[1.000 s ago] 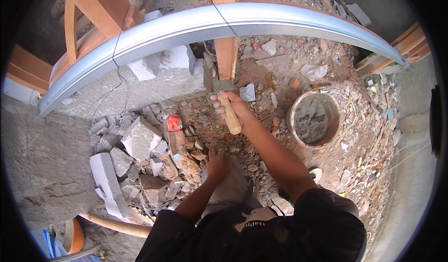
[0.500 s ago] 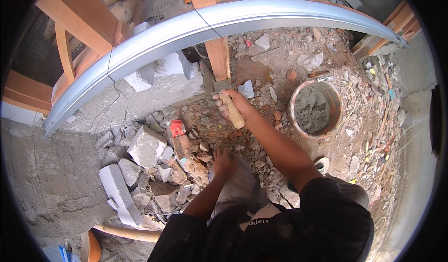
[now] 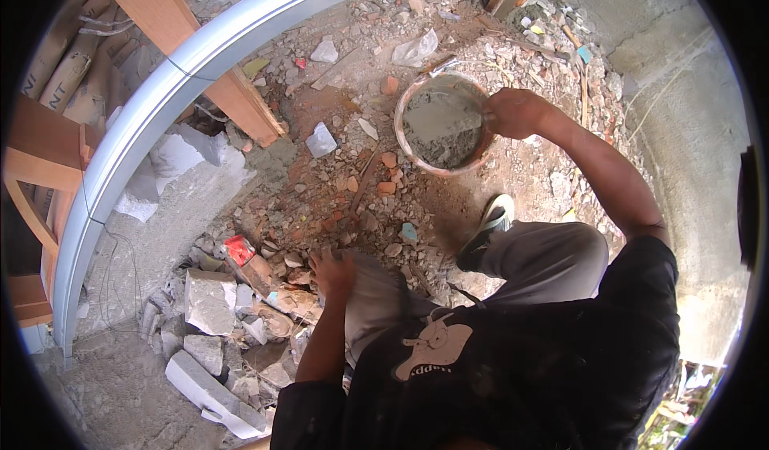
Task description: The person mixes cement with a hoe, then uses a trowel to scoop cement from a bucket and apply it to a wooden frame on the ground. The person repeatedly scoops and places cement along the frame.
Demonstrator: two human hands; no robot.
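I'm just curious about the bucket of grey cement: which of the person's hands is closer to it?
The right hand. It is at the rim of the bucket, gripping a tool that reaches into the cement. The left hand rests on the knee, well away, near the rubble.

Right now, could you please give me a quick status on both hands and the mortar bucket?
Right hand at the mortar bucket rim, gripping a tool in the mix. Left hand resting on the knee, holding nothing. Broken brick and rubble scattered around the bucket.

The scene is lit by bright, even daylight — shadows are kept soft. Straight edges are bent at the black fisheye rim — focus is sharp.
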